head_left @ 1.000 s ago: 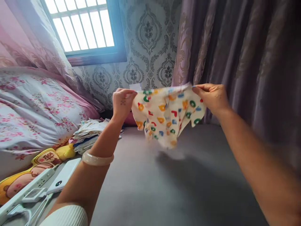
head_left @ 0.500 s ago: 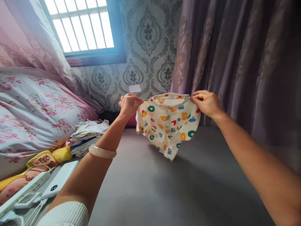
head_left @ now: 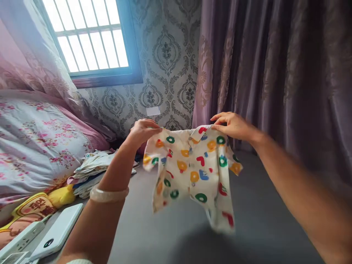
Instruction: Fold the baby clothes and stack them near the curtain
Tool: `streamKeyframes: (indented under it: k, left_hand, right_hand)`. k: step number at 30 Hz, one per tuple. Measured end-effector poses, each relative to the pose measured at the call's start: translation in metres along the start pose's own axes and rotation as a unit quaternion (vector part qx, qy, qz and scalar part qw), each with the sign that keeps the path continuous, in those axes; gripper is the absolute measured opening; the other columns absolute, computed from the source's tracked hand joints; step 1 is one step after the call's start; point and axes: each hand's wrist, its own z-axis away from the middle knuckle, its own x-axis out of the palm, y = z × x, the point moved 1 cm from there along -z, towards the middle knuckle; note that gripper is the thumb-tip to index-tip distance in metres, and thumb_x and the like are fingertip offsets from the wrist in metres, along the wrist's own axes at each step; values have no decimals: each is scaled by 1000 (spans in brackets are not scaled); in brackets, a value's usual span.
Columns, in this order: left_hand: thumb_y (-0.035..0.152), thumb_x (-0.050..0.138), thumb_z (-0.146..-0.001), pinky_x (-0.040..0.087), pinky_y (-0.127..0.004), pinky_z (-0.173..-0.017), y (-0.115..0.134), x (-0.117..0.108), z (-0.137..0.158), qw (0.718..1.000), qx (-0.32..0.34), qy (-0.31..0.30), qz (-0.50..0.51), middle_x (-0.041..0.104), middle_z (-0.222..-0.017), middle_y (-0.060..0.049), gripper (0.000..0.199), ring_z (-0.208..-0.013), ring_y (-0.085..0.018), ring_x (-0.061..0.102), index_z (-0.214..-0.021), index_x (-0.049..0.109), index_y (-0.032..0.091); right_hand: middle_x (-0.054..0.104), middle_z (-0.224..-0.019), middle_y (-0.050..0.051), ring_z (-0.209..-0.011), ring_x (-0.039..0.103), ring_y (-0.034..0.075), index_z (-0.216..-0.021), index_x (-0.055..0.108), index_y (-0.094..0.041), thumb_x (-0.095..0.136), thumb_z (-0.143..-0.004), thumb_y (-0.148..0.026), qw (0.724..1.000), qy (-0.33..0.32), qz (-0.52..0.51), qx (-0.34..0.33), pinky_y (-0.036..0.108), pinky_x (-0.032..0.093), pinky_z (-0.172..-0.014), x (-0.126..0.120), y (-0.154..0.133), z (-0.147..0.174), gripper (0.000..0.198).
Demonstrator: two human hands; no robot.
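A small cream short-sleeved shirt (head_left: 189, 168) with red, green, yellow and blue prints hangs spread out in front of me, above the grey bed surface. At its left shoulder, my left hand (head_left: 144, 132) pinches the cloth; a pale bangle (head_left: 109, 193) circles that wrist. The opposite shoulder is gripped by my right hand (head_left: 232, 126) between thumb and fingers. The shirt's lower hem swings free and is slightly blurred, with a dark shadow beneath it.
Left of my arm lie a stack of folded clothes (head_left: 93, 165), a yellow plush toy (head_left: 60, 196), a white power bank (head_left: 56, 233) and a power strip (head_left: 22, 240). Floral bedding (head_left: 41, 143) rises behind them. Purple curtains (head_left: 261, 73) hang at the right.
The shirt, bunched and folded inward before, now hangs opened out with its front and sleeves spread. Both hands are slightly lower in view and still grip the shoulders.
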Motion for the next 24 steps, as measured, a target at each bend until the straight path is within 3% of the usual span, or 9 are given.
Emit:
streamKeyframes:
  k: [2, 4, 8, 12, 16, 19, 24]
  left_hand:
    - [44, 77, -60, 51, -41, -86, -2, 4, -2, 990, 12, -45, 136, 70, -106, -9, 31, -101, -28, 64, -77, 74, 18]
    - [43, 76, -63, 49, -45, -90, -4, 5, -3, 975, 1, -97, 198, 70, -108, -10, 30, -104, -28, 63, -78, 74, 18]
    - [35, 83, -54, 49, -40, -89, -11, 3, -1, 987, -34, -80, 133, 72, -101, -9, 25, -100, -27, 63, -68, 73, 16]
    - [43, 76, -64, 52, -40, -81, -10, 5, 1, 973, 12, -110, 203, 71, -102, -10, 30, -91, -25, 66, -80, 75, 17]
    - [34, 82, -54, 51, -34, -79, -4, 8, 3, 990, 13, -60, 124, 70, -102, -5, 20, -91, -22, 64, -67, 73, 21]
    - [37, 80, -59, 51, -34, -77, 0, 9, 2, 984, 62, -37, 160, 69, -106, -7, 23, -89, -21, 64, -75, 75, 20]
    - [41, 78, -56, 46, -24, -57, -9, 16, -13, 985, 26, 100, 135, 68, -83, -5, 33, -66, -14, 59, -74, 71, 14]
  right_hand:
    - [64, -116, 3, -108, 58, 25, -70, 73, -24, 67, -74, -52, 997, -46, -57, -30, 39, 46, -93, 3, 1, -2, 29]
    - [64, -116, 3, -109, 58, 24, -72, 72, -25, 65, -76, -55, 993, -56, -92, -38, 38, 46, -94, 3, 3, -1, 32]
    - [65, -109, 5, -102, 60, 25, -64, 71, -23, 73, -67, -55, 999, -33, -24, -3, 40, 46, -92, -1, 15, 0, 32]
    - [63, -115, 6, -103, 60, 23, -74, 73, -23, 68, -71, -59, 991, -49, -119, -25, 38, 50, -86, -3, 23, -3, 36]
    - [64, -112, 6, -96, 61, 22, -66, 72, -22, 75, -64, -56, 1000, -11, -27, 5, 33, 52, -78, -4, 22, -5, 35]
    - [63, -116, 6, -94, 63, 21, -73, 73, -23, 69, -70, -57, 998, -21, -67, -2, 31, 53, -70, -4, 19, -3, 35]
    - [68, -101, 4, -82, 64, 19, -70, 71, -23, 72, -68, -51, 998, 65, -21, 1, 30, 53, -65, 0, 36, -15, 28]
